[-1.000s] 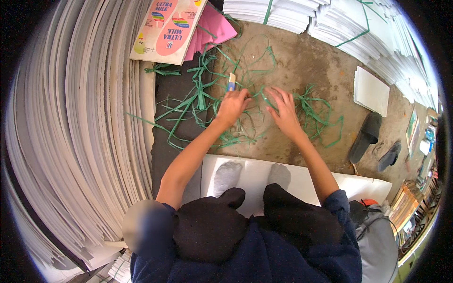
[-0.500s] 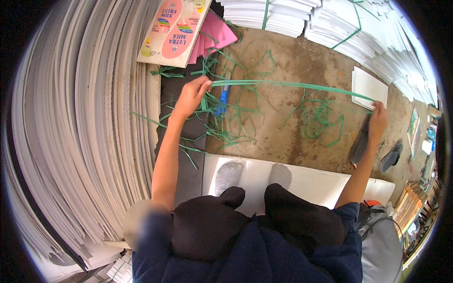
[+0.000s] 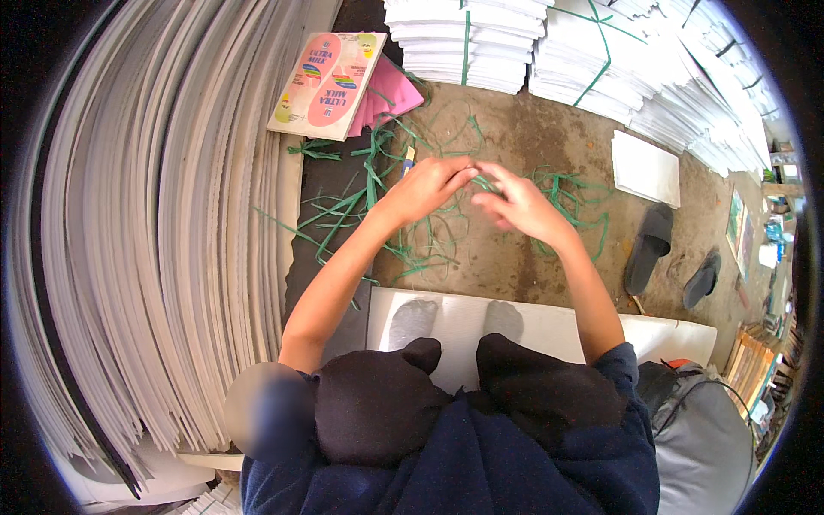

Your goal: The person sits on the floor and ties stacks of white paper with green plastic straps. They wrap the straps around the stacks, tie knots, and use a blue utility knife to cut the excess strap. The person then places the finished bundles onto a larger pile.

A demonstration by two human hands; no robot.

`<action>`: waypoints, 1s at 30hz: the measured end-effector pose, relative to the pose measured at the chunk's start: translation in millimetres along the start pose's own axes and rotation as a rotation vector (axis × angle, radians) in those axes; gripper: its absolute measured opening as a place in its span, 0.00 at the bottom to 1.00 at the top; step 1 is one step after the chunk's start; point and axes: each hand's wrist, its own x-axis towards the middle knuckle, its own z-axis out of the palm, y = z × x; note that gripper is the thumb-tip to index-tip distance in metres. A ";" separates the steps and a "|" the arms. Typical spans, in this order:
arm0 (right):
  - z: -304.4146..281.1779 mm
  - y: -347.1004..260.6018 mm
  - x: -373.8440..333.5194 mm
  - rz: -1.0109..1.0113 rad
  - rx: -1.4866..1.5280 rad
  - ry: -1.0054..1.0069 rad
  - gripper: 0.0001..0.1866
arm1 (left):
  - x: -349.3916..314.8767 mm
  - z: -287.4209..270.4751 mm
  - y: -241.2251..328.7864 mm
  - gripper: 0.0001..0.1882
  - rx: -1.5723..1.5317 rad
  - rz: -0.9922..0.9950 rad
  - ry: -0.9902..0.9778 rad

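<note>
So starting at the left, there's this huge fanned stack of white sheets (image 3: 163, 223) curving along the whole side, basically a wall, no room to swing an arm out that way. Just right of its far end a pink printed carton (image 3: 326, 84) lies flat on top of some plain pink sheets (image 3: 390, 96), parked out of the way I'd guess.

Then the floor (image 3: 549, 137), bare and dusty, with loose green plastic strapping (image 3: 360, 202) scattered all over it, thickest near the left hand. Something small and blue-and-yellow (image 3: 408, 160) sits in the tangle just beyond the left hand, can't tell what it is.

The left hand (image 3: 427, 186) and right hand (image 3: 515, 206) meet in the middle, fingertips nearly touching, both curled in and pinching at a thin green strand (image 3: 482, 182) between them. Looks like each hand has a bit of it, held low over the floor so the rest of the pile stays within reach. How tight the pinch is, can't tell, too small.

Near side: the person's grey-socked feet (image 3: 455, 319) rest on a white board (image 3: 549, 330) that runs left to right, and its far edge marks where the working patch starts.

Farther right there's open floor, then a white sheet (image 3: 645, 167) lying alone, a pair of dark slippers (image 3: 674, 257), and bundled white stacks tied with green strap (image 3: 592, 60) along the far edge. Most free room is to the right, between the hands and the slippers.
</note>
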 end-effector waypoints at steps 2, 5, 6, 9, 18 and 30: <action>-16.4 3.6 -8.4 0.097 0.157 0.060 0.10 | -13.5 -14.6 -9.1 0.13 -0.008 -0.118 -0.015; -59.1 39.4 -29.6 0.124 0.101 0.289 0.12 | -42.7 -35.1 -37.5 0.14 -0.103 -0.242 0.052; -75.0 53.3 -37.5 0.135 0.039 0.333 0.13 | -50.9 -41.4 -46.7 0.15 -0.128 -0.269 0.066; -96.7 78.9 -51.0 0.270 -0.054 0.421 0.14 | -64.1 -52.3 -45.4 0.15 -0.153 -0.329 0.093; -135.4 128.9 -75.0 0.317 -0.407 0.707 0.17 | -70.7 -62.3 -48.8 0.12 -0.254 -0.501 0.003; 40.7 10.1 -15.4 -0.105 -0.121 0.019 0.29 | -41.5 5.5 -21.6 0.11 -0.367 -0.488 -0.070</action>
